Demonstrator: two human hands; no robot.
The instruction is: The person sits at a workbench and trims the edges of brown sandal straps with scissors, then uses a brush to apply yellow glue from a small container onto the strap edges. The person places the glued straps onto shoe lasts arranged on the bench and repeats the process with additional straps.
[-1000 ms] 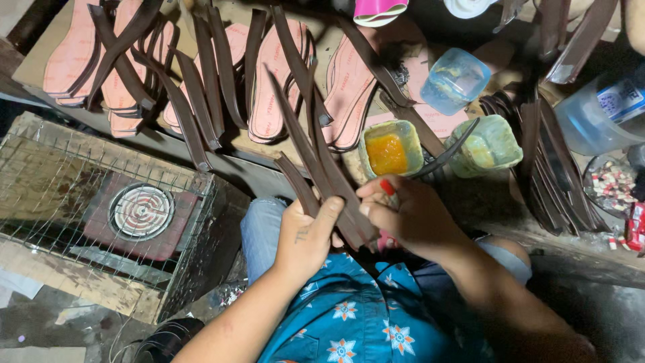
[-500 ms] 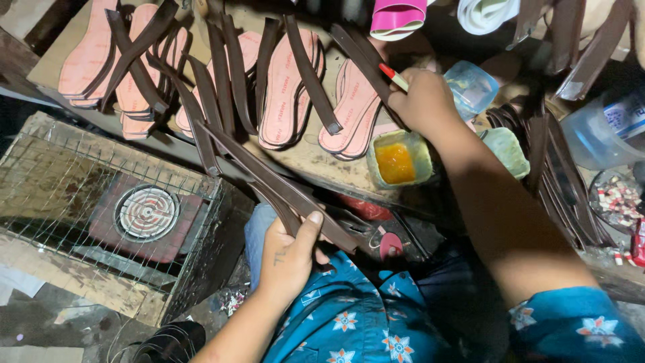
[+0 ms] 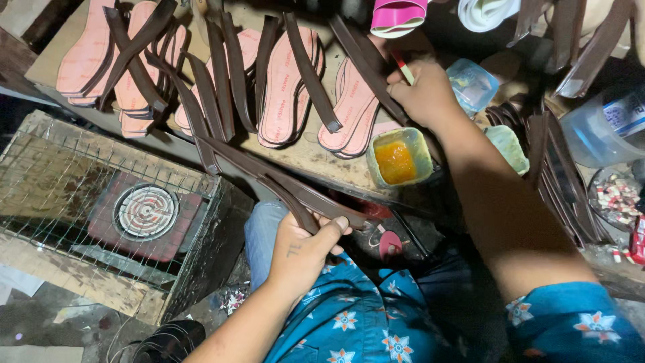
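Note:
My left hand [image 3: 304, 245] grips a bundle of long dark brown sandal straps [image 3: 269, 176] over my lap; the straps fan out up and to the left. My right hand [image 3: 424, 89] reaches forward over the wooden board [image 3: 299, 156], holding a small red-tipped brush [image 3: 402, 66] and touching a brown strap [image 3: 366, 67] that lies across a pink insole [image 3: 349, 111]. Just below that hand stands an open tub of orange glue [image 3: 396, 160]. More pink insoles [image 3: 285, 84] with straps on them lie in a row along the board.
A wire-mesh cage with a round electric heater [image 3: 144, 212] sits at the left. A green tub [image 3: 508, 148], a blue plastic tub [image 3: 474, 84], a clear container [image 3: 601, 131] and a stack of dark straps [image 3: 561, 181] crowd the right. A pink roll [image 3: 398, 15] is at the top.
My right hand left the strap bundle in my lap and reached forward to the strap on the pink insole. My left hand keeps hold of the bundle, now lowered.

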